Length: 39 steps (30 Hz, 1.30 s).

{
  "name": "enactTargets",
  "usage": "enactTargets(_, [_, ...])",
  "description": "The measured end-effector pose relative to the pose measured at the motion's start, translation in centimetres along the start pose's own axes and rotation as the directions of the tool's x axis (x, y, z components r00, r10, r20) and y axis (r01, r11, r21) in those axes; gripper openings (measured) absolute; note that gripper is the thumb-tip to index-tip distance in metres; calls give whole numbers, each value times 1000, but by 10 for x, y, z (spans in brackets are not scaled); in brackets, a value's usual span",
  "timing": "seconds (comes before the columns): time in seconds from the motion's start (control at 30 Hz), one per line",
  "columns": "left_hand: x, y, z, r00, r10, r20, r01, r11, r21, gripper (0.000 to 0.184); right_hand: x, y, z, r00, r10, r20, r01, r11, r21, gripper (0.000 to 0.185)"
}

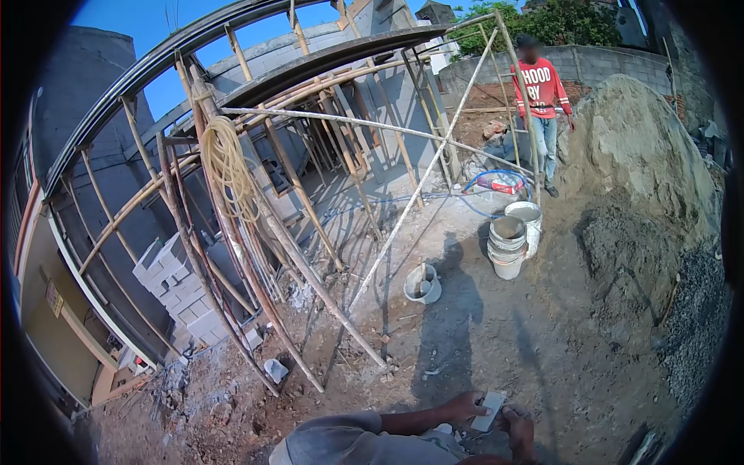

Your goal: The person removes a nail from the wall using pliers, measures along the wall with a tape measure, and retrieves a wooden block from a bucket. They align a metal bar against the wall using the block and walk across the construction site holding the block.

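Low in the head view, a flat pale rectangular piece [489, 411] is held in front of my body. Its kind is too small to make out. My left hand [466, 405] is closed on its left edge, the arm reaching in from a grey sleeve. At its lower right edge is my right hand [518, 426], with fingers curled against the piece. Part of the right fingers is hard to see. My shadow [449, 325] stretches over the dirt ahead of the hands.
A bucket [422, 285] stands ahead, with stacked buckets [508, 246] farther right. Bamboo poles [267, 256] and scaffolding [434, 174] rise at left and centre. Grey blocks [180, 287] are stacked left. A person [539, 101] stands by a sand pile [635, 147]; gravel [694, 333] lies right.
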<state>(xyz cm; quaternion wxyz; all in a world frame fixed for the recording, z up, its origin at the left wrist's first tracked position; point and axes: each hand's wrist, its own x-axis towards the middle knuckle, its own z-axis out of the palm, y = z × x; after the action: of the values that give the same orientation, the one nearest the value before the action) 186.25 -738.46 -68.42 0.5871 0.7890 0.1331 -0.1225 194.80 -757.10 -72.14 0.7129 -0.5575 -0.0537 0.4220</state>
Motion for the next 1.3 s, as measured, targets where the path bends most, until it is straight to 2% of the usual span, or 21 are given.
enactTargets(0.07, [-5, 5, -3, 999, -34, -17, 34, 998, 43, 51, 4, -1, 3, 999, 7, 35, -7, 1000, -2, 16])
enactTargets(0.27, [7, -34, 5, 985, 83, -149, -74, 995, 65, 46, 4, -8, 7, 996, 10, 88, -7, 999, -34, 16])
enactTargets(0.63, [-13, 8, 17, 994, 67, -83, -75, 992, -99, 42, -15, -10, 0, 999, 43, 33, -39, 991, -128, 15])
enactTargets(0.73, [-9, 2, 19, 992, 107, -65, -114, 986, -119, 42, -16, -8, -3, 999, 32, 25, -29, 992, -121, 15])
enactTargets(0.83, [-16, 14, 16, 996, 25, -87, -27, 999, -20, 43, -17, -10, -2, 999, 35, 13, -34, 997, -70, 15])
enactTargets(0.93, [-13, 2, 18, 994, 39, -103, -35, 999, 41, 44, -20, -14, 1, 999, 38, -8, -39, 998, -45, 15])
enactTargets(1.03, [-9, -12, 21, 991, 91, -101, -98, 993, -68, 45, -18, -11, 0, 999, 41, -16, -42, 996, -80, 16])
enactTargets(1.3, [-20, 9, 16, 992, 67, -106, -77, 993, -92, 45, -21, -10, 3, 998, 54, 15, -52, 993, -109, 17])
